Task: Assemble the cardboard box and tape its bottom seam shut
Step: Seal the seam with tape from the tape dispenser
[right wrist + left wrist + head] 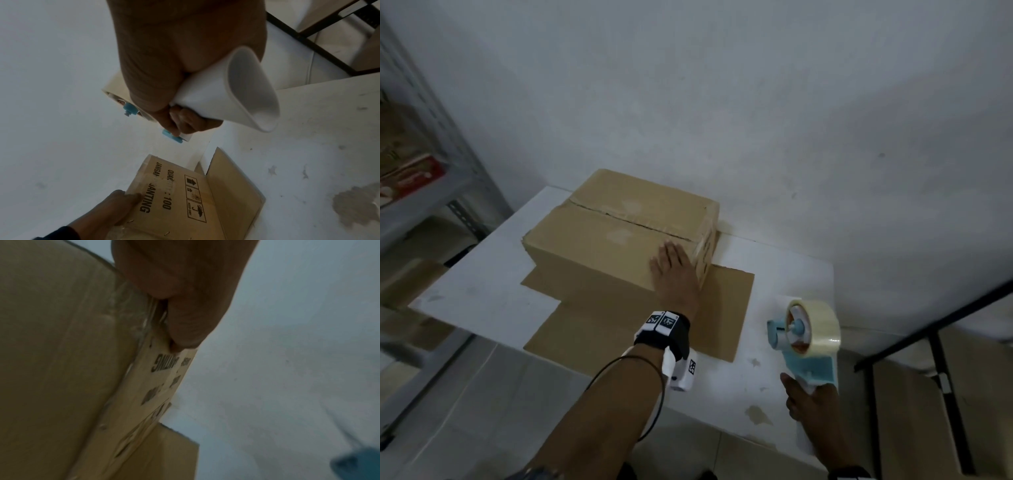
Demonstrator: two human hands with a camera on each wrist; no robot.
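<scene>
A brown cardboard box (599, 240) stands upside down on the white table (784, 274). Its closed flaps face up, with the untaped seam (633, 222) running across the top. Its lower flaps (722, 308) lie spread flat on the table. My left hand (669, 265) lies flat on the box's top near the right corner, and the thumb (185, 318) rests against the printed side (185, 203). My right hand (808, 401) grips the white handle (236, 97) of a blue tape dispenser (808, 335) with a clear tape roll. It holds the dispenser above the table, right of the box.
A grey metal shelf (431, 192) holding cartons stands at the left. A black frame (928, 325) with flat cardboard (914, 411) under it is at the right. The wall is right behind the box. A worn patch (758, 414) marks the table's near edge.
</scene>
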